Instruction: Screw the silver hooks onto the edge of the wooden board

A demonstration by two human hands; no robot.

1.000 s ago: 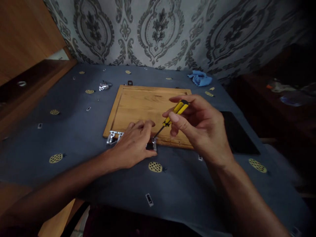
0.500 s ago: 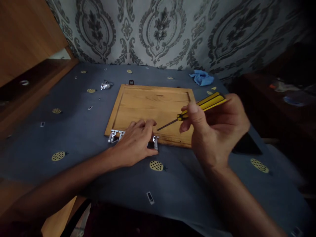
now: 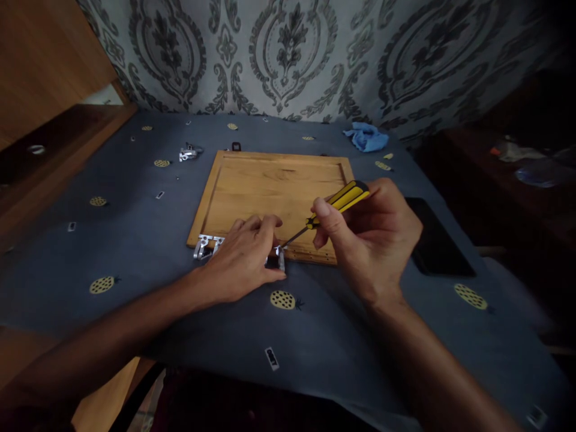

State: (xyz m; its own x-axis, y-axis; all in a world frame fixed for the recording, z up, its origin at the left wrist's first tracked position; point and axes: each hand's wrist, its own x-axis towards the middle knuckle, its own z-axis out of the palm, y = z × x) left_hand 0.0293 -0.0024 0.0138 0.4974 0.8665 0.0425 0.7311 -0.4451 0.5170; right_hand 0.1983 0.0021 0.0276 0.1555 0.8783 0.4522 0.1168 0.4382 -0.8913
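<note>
My right hand (image 3: 375, 240) grips the yellow-and-black screwdriver (image 3: 338, 203), its tip down at the metal hinge (image 3: 281, 259) on the near edge of the wooden board (image 3: 274, 186). My left hand (image 3: 243, 255) is closed around that hinge, thumb at its near end, fingers over the board. Another hinge (image 3: 203, 245) sits at the board's near left corner. A loose fitting (image 3: 189, 153) lies on the table (image 3: 144, 240) beyond the board's far left corner; a blue cloth (image 3: 368, 138) lies near the table's far right corner.

Yellow-black screwdriver (image 3: 344, 198); pineapple-patterned blue-grey tablecloth (image 3: 337, 336)
</note>
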